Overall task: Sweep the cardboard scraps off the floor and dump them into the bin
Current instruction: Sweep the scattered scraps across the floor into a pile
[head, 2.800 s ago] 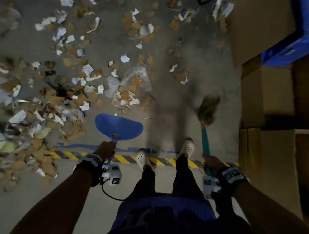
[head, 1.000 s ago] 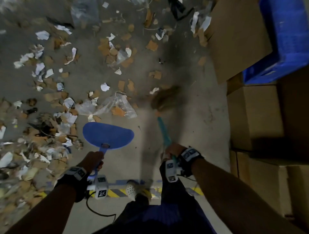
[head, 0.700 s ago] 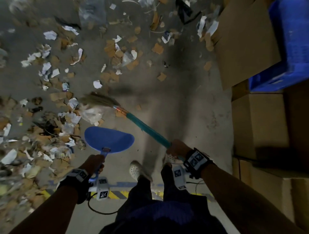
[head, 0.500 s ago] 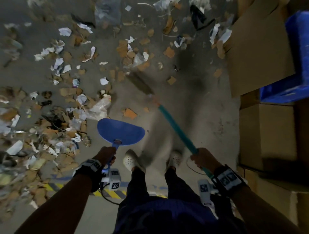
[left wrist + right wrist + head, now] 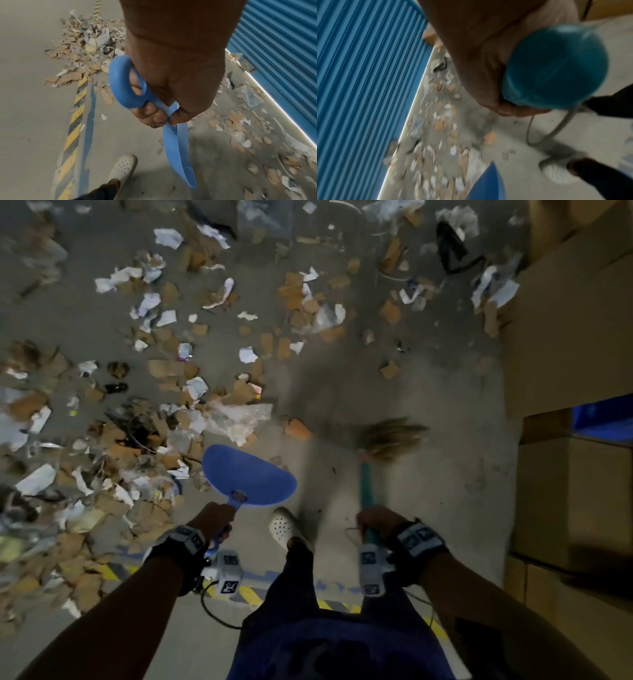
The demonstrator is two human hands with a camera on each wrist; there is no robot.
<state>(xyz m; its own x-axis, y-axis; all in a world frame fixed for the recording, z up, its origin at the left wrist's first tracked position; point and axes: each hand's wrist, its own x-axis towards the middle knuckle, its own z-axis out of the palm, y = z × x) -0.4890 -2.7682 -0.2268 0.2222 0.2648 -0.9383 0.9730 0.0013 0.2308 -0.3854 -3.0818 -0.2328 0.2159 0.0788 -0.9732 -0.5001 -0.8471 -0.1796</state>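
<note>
Left hand (image 5: 171, 83): fingers and thumb curled tight round the looped handle of a blue plastic dustpan (image 5: 248, 475), smooth, half-round, held off the floor (image 5: 445, 474) just beside the scraps (image 5: 113, 440). Right hand (image 5: 375, 520): wrapped round the teal handle of a broom (image 5: 387, 436), round in section; its tan bristle head is blurred, low over bare grey concrete. Both wrists: black bands with square black-and-white marker tags; no readable writing. Scraps: torn brown cardboard, white paper and crumpled clear film, heaped at my left and scattered ahead. Floor: dusty concrete, with yellow-and-black hazard tape (image 5: 246, 592) beside a blue line under my white perforated clog (image 5: 284, 527). Right: stacked plain cardboard boxes (image 5: 575, 501). Ahead: blue ribbed shutter (image 5: 278, 44).
</note>
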